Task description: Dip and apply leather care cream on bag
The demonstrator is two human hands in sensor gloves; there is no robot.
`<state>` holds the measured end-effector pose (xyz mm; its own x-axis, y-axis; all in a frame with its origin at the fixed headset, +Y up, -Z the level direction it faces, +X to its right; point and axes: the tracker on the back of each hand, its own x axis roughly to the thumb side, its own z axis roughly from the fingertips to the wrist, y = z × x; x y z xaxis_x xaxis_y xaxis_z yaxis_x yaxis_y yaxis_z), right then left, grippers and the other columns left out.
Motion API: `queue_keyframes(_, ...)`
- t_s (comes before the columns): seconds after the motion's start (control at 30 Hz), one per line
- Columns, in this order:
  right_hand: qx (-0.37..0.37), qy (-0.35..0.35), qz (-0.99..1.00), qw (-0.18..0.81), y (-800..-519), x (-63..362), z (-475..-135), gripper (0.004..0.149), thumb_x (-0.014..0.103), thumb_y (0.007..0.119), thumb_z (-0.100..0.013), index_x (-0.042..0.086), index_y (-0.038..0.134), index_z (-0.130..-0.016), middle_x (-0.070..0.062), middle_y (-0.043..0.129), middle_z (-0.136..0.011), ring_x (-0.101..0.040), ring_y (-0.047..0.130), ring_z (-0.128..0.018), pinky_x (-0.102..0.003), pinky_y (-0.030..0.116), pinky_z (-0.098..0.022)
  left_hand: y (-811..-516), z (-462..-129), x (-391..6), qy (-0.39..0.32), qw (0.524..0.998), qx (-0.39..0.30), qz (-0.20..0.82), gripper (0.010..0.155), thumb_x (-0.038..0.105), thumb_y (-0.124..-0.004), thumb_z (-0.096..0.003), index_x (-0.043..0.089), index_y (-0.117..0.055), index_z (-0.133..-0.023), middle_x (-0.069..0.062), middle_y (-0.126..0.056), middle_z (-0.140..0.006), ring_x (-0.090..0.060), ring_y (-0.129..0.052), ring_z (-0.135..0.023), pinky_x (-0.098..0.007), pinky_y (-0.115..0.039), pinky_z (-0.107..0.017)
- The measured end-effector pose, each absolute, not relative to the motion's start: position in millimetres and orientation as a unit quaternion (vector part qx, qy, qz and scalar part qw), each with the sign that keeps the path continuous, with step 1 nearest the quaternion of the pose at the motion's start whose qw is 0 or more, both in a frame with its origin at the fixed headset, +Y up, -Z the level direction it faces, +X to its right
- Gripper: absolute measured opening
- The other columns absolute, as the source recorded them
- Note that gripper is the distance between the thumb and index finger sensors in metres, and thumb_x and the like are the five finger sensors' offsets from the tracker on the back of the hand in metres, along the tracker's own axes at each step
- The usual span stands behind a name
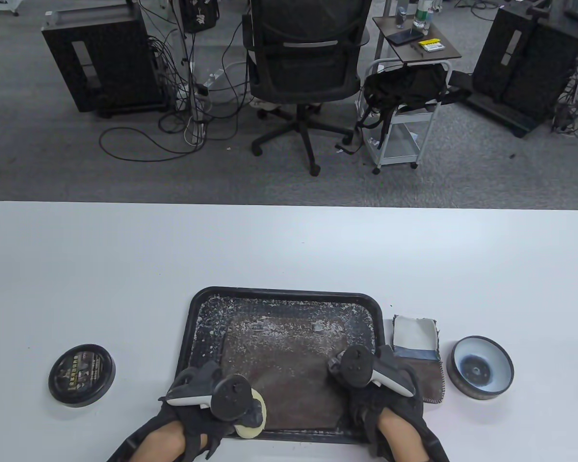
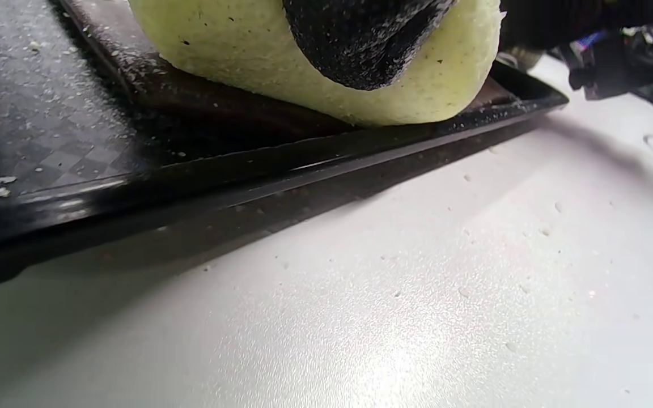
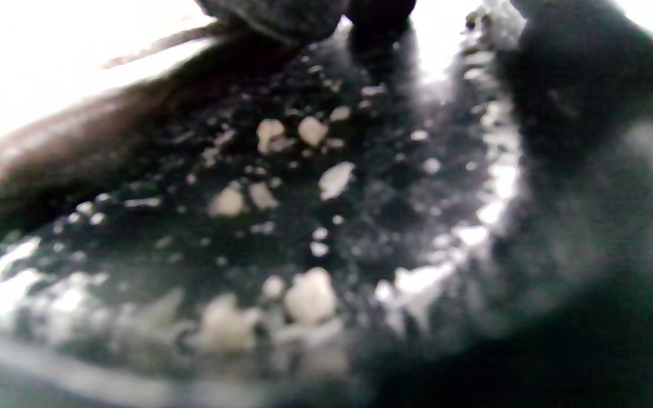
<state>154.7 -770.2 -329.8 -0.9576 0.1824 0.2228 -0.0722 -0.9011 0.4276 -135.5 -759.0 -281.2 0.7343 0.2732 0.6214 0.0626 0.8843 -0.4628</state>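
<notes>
A flat brown leather bag (image 1: 289, 370), flecked with white cream, lies in a black tray (image 1: 289, 291). My left hand (image 1: 221, 397) grips a pale yellow sponge (image 1: 256, 417) at the bag's front left corner. In the left wrist view a gloved finger (image 2: 360, 39) presses into the sponge (image 2: 236, 51), which touches the leather just inside the tray's rim (image 2: 190, 175). My right hand (image 1: 373, 380) rests flat on the front right corner of the tray and grips nothing. Its fingertips (image 3: 270, 14) touch the cream-speckled surface. The open cream tin (image 1: 481, 368) stands at the right.
The tin's black lid (image 1: 81, 375) lies left of the tray. A folded cloth (image 1: 416, 356) lies between tray and tin. An office chair (image 1: 308, 72) and a cart (image 1: 404, 115) stand beyond the table's far edge.
</notes>
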Motion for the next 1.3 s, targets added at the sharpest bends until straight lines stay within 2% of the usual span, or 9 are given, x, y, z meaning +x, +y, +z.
queue_keyframes(0.6,0.124,0.212,0.966,0.082,-771.1,157.0,-329.8,0.068,0.009,0.065,-0.040,0.034,0.047,-0.100,0.002,0.040,-0.107,-0.033,0.043,-0.095,-0.056,0.032,-0.066,-757.3,-283.6,-172.6,-0.293,0.916,-0.266,0.073,0.051,0.020,-0.081,-0.0343,0.040,-0.081,-0.081,0.017,-0.075,-0.095,-0.013,-0.067,-0.094,-0.047,-0.055,-0.070)
queue_keyframes(0.77,0.122,0.203,0.968,0.080,-771.1,157.3,-329.4,0.070,0.004,0.065,-0.038,0.034,0.048,-0.099,0.003,0.041,-0.107,-0.033,0.044,-0.094,-0.056,0.033,-0.067,-756.6,-283.3,-178.3,-0.272,0.919,-0.277,0.071,0.051,0.020,-0.081,-0.0346,0.039,-0.080,-0.082,0.016,-0.075,-0.096,-0.014,-0.067,-0.094,-0.048,-0.056,-0.070)
queue_keyframes(0.9,0.126,0.197,0.968,0.091,-771.2,158.3,-329.4,0.069,0.007,0.066,-0.039,0.033,0.048,-0.100,0.002,0.042,-0.108,-0.034,0.046,-0.094,-0.057,0.033,-0.067,-755.2,-282.3,-178.9,-0.269,0.921,-0.275,0.063,0.051,0.020,-0.081,-0.0345,0.038,-0.080,-0.082,0.014,-0.075,-0.096,-0.016,-0.067,-0.094,-0.049,-0.057,-0.069)
queue_keyframes(1.07,0.128,0.201,0.965,0.109,-771.5,160.9,-329.2,0.067,0.010,0.068,-0.041,0.032,0.048,-0.101,0.001,0.042,-0.108,-0.035,0.045,-0.095,-0.057,0.031,-0.066,-755.4,-283.9,-194.0,-0.232,0.927,-0.293,0.041,0.051,0.021,-0.081,-0.0342,0.037,-0.080,-0.083,0.011,-0.077,-0.096,-0.019,-0.071,-0.092,-0.049,-0.060,-0.068)
queue_keyframes(1.23,0.133,0.185,0.967,0.114,-770.3,161.6,-328.8,0.065,0.015,0.070,-0.042,0.030,0.050,-0.102,-0.001,0.045,-0.108,-0.036,0.048,-0.094,-0.058,0.034,-0.066,-748.2,-281.0,-203.1,-0.261,0.925,-0.260,0.095,0.052,0.021,-0.081,-0.0342,0.035,-0.080,-0.084,0.008,-0.078,-0.096,-0.022,-0.074,-0.091,-0.049,-0.062,-0.067)
queue_keyframes(1.3,0.141,0.163,0.970,0.112,-768.2,161.5,-328.7,0.066,0.018,0.076,-0.041,0.029,0.053,-0.102,-0.003,0.050,-0.108,-0.037,0.055,-0.093,-0.059,0.039,-0.067,-743.4,-281.0,-205.9,-0.261,0.927,-0.247,0.110,0.052,0.022,-0.081,-0.0345,0.034,-0.080,-0.085,0.006,-0.079,-0.096,-0.023,-0.076,-0.090,-0.049,-0.064,-0.066)
